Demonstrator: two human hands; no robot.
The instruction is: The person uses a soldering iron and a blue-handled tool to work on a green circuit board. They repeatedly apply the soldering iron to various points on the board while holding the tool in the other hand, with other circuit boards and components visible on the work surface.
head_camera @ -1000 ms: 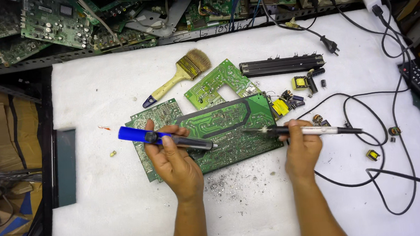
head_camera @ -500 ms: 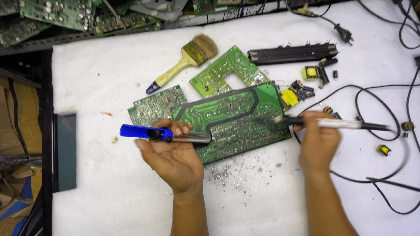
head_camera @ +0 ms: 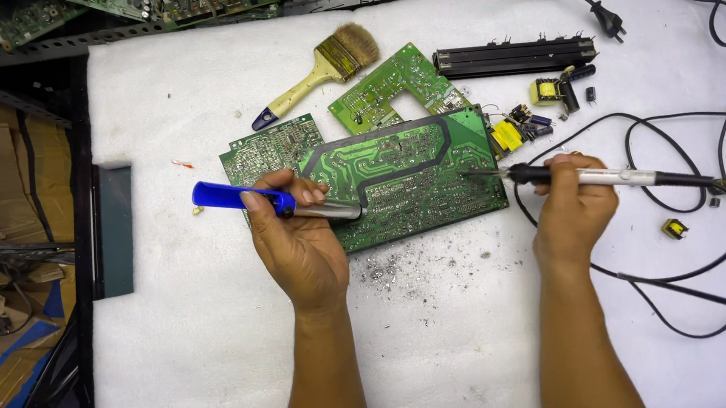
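Right hand (head_camera: 574,206) is gripping a soldering iron (head_camera: 608,177) lengthwise, tip pointing toward nine o'clock onto the large green circuit board (head_camera: 404,180), while left hand (head_camera: 298,243) is clasping a blue-handled solder sucker (head_camera: 273,203) whose nozzle is facing three o'clock.

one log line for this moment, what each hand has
left hand: holds desoldering pump | right hand: holds soldering iron, tip on green board | brush behind

Near mat (head_camera: 441,352) open; cables (head_camera: 706,231) crowd right.
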